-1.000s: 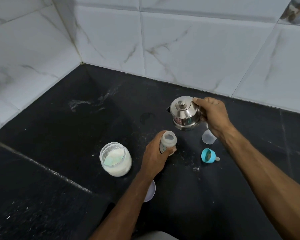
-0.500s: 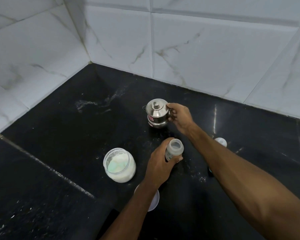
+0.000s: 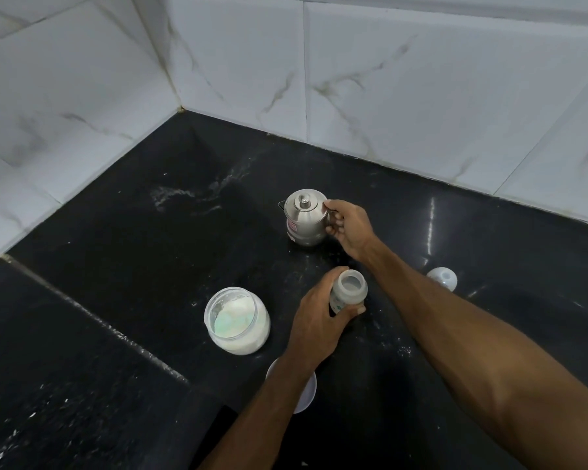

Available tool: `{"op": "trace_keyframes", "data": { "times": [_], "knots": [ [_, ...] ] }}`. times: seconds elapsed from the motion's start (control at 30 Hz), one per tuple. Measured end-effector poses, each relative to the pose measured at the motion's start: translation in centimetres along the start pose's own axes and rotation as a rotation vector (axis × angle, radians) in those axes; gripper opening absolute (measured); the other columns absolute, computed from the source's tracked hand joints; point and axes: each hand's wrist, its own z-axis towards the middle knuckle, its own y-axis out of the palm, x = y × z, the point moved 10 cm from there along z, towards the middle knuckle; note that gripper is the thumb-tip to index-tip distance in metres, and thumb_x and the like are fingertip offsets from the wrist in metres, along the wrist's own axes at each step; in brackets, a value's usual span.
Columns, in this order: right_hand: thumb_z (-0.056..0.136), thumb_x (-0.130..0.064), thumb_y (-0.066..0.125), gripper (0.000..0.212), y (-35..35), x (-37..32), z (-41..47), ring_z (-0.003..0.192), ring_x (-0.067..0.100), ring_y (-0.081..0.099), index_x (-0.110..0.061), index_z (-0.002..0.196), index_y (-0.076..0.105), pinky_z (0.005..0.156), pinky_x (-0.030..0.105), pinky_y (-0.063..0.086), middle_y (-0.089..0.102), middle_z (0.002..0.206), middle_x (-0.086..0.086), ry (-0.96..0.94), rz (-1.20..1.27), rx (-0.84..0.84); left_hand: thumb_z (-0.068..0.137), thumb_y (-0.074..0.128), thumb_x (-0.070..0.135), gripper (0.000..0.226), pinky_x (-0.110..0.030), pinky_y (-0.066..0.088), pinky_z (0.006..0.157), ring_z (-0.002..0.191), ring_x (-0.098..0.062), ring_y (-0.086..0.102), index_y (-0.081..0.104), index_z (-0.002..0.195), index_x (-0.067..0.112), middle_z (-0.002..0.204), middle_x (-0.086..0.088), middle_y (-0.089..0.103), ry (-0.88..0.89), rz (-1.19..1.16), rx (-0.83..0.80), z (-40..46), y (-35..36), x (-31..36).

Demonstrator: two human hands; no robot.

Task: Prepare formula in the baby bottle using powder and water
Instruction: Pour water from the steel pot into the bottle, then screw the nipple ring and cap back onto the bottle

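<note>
On the black counter (image 3: 116,266): steel kettle (image 3: 304,217), set back down at twelve o'clock, handle gripped by right hand (image 3: 348,228); uncapped baby bottle (image 3: 348,293) clasped by left hand (image 3: 316,323); water judged poured.

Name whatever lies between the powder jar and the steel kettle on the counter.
Nothing: in the head view only bare black counter separates the powder jar from the steel kettle.

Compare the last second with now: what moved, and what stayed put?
The right hand carried the small lidded steel kettle from beside the open translucent baby bottle to the counter farther back, gripping its handle throughout. The left hand kept holding the bottle; the open glass jar of white powder stayed put.
</note>
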Motion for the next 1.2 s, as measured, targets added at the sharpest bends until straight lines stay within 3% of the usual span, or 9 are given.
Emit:
{"op": "trace_keyframes", "data": {
  "times": [0.2,0.43,0.57,0.67,0.83,1.03,1.13,1.2],
  "knots": [
    [0.090,-0.013,0.061,0.035,-0.6,0.5,0.3,0.043,0.005,0.041,-0.017,0.055,0.060,0.056,0.025,0.041,0.042,0.046,-0.007,-0.006,0.038,0.016,0.077,0.066,0.043,0.059,-0.037,0.045,0.103,0.120,-0.001,0.054,0.051,0.132,0.026,0.126,0.015,0.060,-0.014,0.017,-0.008,0.0,0.0,-0.1],
    [0.087,-0.030,0.071,0.022,-1.7,-0.5,-0.2,0.051,0.008,0.048,-0.016,0.074,0.058,0.052,0.024,0.042,0.060,0.065,-0.001,-0.097,-0.119,0.044,0.077,0.065,0.045,0.059,-0.035,0.044,0.105,0.121,0.001,0.052,0.050,0.132,0.028,0.128,0.016,0.059,0.002,0.029,-0.006,0.0,-0.1,0.0],
    [0.091,-0.039,0.063,0.024,-3.0,-2.5,-2.1,0.049,0.007,0.046,-0.016,0.090,0.059,0.053,0.028,0.044,0.061,0.079,-0.001,-0.191,-0.122,0.105,0.078,0.066,0.043,0.059,-0.036,0.045,0.104,0.121,0.000,0.053,0.050,0.133,0.028,0.128,0.016,0.058,0.024,0.037,-0.010,0.0,-0.1,0.2],
    [0.095,-0.037,0.058,0.024,-3.6,-4.1,-4.4,0.051,0.009,0.048,-0.013,0.097,0.059,0.055,0.029,0.045,0.065,0.094,0.001,-0.247,-0.098,0.074,0.077,0.067,0.043,0.056,-0.035,0.046,0.103,0.119,0.001,0.053,0.051,0.130,0.032,0.125,0.020,0.058,0.036,0.036,0.004,0.1,-0.4,0.2],
    [0.097,-0.030,0.056,0.018,-6.2,-5.7,-10.2,0.058,0.013,0.053,-0.013,0.096,0.061,0.058,0.028,0.047,0.067,0.096,0.003,-0.327,-0.149,0.050,0.078,0.069,0.042,0.058,-0.042,0.047,0.102,0.120,-0.004,0.055,0.051,0.131,0.028,0.127,0.015,0.059,0.061,0.052,0.002,0.2,-0.3,0.0],
    [0.091,-0.018,0.065,0.003,-12.0,-5.8,-16.4,0.074,0.017,0.060,-0.014,0.090,0.065,0.068,0.029,0.052,0.066,0.089,0.016,-0.420,-0.409,0.270,0.082,0.073,0.027,0.050,-0.043,0.048,0.101,0.117,-0.003,0.056,0.051,0.127,0.035,0.123,0.019,0.060,0.095,0.066,-0.006,0.1,-0.2,0.2],
    [0.088,-0.010,0.065,0.003,-14.6,-5.0,-18.5,0.066,0.004,0.054,-0.013,0.090,0.064,0.062,0.016,0.047,0.060,0.079,0.005,-0.429,-0.504,0.369,0.082,0.073,0.025,0.052,-0.043,0.048,0.100,0.116,-0.004,0.057,0.052,0.129,0.029,0.123,0.016,0.061,0.091,0.078,-0.008,0.2,-0.2,0.1],
    [0.086,-0.006,0.065,0.011,-15.6,-3.9,-19.3,0.073,0.001,0.056,-0.014,0.093,0.064,0.071,0.014,0.048,0.063,0.085,-0.003,-0.420,-0.595,0.381,0.082,0.074,0.026,0.053,-0.043,0.048,0.101,0.116,-0.006,0.057,0.051,0.130,0.029,0.124,0.014,0.061,0.086,0.082,-0.014,0.2,-0.1,-0.1]
  ]
}}
